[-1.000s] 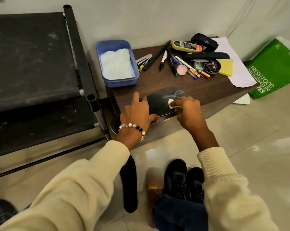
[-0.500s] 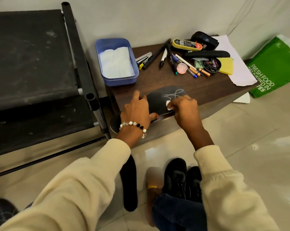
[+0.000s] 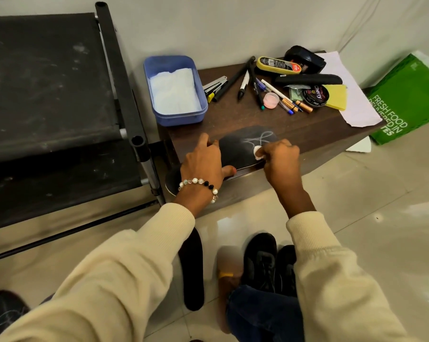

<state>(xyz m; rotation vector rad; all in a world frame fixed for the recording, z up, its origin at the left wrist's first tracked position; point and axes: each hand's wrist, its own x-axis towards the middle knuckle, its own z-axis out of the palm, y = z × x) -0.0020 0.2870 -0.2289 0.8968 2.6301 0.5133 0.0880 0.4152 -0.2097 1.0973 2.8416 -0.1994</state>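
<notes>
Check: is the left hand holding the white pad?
No, the right hand pinches the white pad against the black insole, while the left hand only presses on the insole.

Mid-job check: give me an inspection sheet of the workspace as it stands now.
surface: dark wooden table, crowded at the back, work at the front edge.
job's things: black insole bears a white scribble; small white pad touches it.
clutter: blue tub with white tissue, pens, polish tin, paper sheet.
grips: left hand presses the black insole flat; right hand pinches the small white pad.
cables: nothing seen.
surroundings: black cot left, green bag right, black shoes and a second insole on the tiled floor.
</notes>
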